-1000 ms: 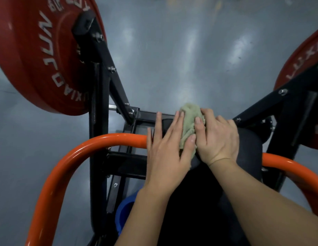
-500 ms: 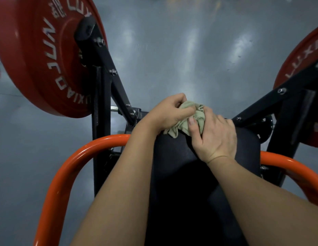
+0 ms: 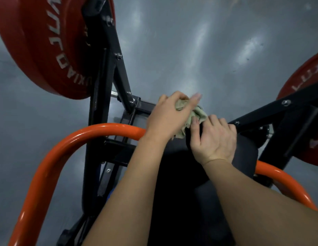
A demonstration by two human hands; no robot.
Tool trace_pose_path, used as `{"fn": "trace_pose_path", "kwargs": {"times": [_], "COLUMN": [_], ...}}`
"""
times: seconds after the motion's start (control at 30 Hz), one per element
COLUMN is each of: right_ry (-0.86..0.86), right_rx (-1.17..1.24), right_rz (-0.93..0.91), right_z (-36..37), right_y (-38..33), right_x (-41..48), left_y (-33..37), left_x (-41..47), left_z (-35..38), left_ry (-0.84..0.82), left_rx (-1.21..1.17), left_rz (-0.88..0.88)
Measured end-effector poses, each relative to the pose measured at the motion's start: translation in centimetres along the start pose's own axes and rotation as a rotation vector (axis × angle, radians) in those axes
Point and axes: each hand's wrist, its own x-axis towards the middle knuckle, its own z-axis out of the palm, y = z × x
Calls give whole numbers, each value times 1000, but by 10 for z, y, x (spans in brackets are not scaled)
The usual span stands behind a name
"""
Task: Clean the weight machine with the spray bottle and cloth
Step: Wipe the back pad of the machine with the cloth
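Note:
A crumpled pale green cloth (image 3: 199, 114) sits at the far end of the weight machine's black pad (image 3: 243, 153). My left hand (image 3: 170, 114) grips the cloth from the left, fingers curled round its upper folds. To the right of it, my right hand (image 3: 215, 139) lies on the pad's far edge, its thumb and fingertips touching the cloth's right side. No spray bottle shows in the head view.
A red weight plate (image 3: 39, 43) hangs on the black frame (image 3: 108, 68) at upper left, another red plate (image 3: 307, 96) at right. An orange curved bar (image 3: 66, 146) runs under my forearms. Grey floor (image 3: 190, 41) lies beyond.
My left hand went from lying flat beside the cloth to gripping it and has drawn it up and left. My right hand stayed on the pad's end.

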Motion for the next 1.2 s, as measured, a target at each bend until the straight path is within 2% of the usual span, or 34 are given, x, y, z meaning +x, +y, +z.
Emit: {"fn": "trace_pose_path", "kwargs": {"times": [0.07, 0.13, 0.2, 0.27, 0.37, 0.43, 0.5, 0.6, 0.73, 0.8, 0.9, 1.0, 1.13, 1.2], "right_ry": [-3, 4, 2, 13, 44, 52, 52, 56, 34, 25, 25, 19, 5, -6], "right_rx": [-13, -7, -10, -8, -17, -25, -30, -21, -18, -33, -37, -26, -20, -13], "right_rz": [-1, -10, -25, -27, -29, -33, -27, -22, -23, -18, -12, -5, -7, -11], "right_z": [-1, 0, 1, 2, 4, 5, 6, 5, 4, 5, 6, 6, 4, 2], "right_y": [0, 0, 2, 2, 2, 3, 5, 3, 2, 1, 2, 2, 1, 0], "right_x": [0, 0, 0, 0, 0, -1, -1, 0, 0, 0, -1, 1, 0, 0], "left_y": [4, -5, -23, -40, -48, -53, -62, -72, -61, -53, -60, -76, -109, -119], "left_x": [6, 1, -11, -24, -41, -55, -72, -88, -52, -23, -8, -38, -109, -140], "left_z": [-10, -17, -16, -12, -5, -6, -10, -21, -36, -38, -33, -32, -28, -26], "left_ry": [-165, -223, -181, -85, 180, 353, 417, 346, 173, 146, 120, 157, 139, 128], "left_rx": [-70, -217, -464, -603, -558, -559, -595, -528, -102, -37, -110, -254, -164, -213], "left_rz": [-53, -62, -39, 5, 49, -53, -210, -306, -257, -196, -142, -163, -238, -310]}}
